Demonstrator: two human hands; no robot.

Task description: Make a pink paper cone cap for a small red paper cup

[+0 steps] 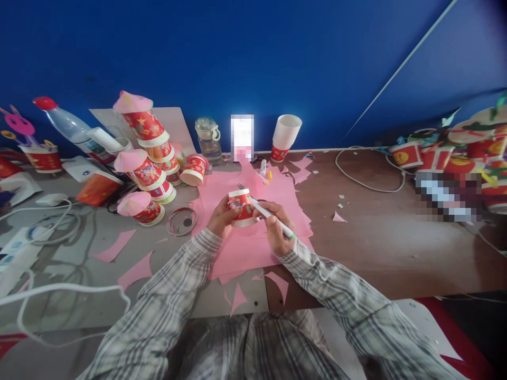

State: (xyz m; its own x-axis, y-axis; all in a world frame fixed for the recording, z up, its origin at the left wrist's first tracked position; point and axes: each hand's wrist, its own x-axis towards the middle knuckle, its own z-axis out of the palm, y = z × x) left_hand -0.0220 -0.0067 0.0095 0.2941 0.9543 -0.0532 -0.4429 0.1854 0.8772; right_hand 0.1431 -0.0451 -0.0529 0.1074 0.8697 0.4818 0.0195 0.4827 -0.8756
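Observation:
A red patterned paper cup [240, 206] is held over the pink paper sheets [253, 253] in the middle of the desk. My left hand [222, 217] is closed around its left side. In my right hand [278, 228] is a white marker [282, 226] with a green end, its tip close to the cup's right side. Whether the tip touches the cup, I cannot tell. Behind the cup, a white marker [263, 167] and a small yellow cap [270, 174] lie on the pink paper.
Decorated cup stacks with pink cone tops [137, 169] stand at left, beside a roll of tape [182, 221]. A glass jug [208, 138] and stacked white cups [287, 134] are at the back. Pink scraps [239, 300] lie around. Cables [59, 287] cross the left side; more cups [435, 155] stand right.

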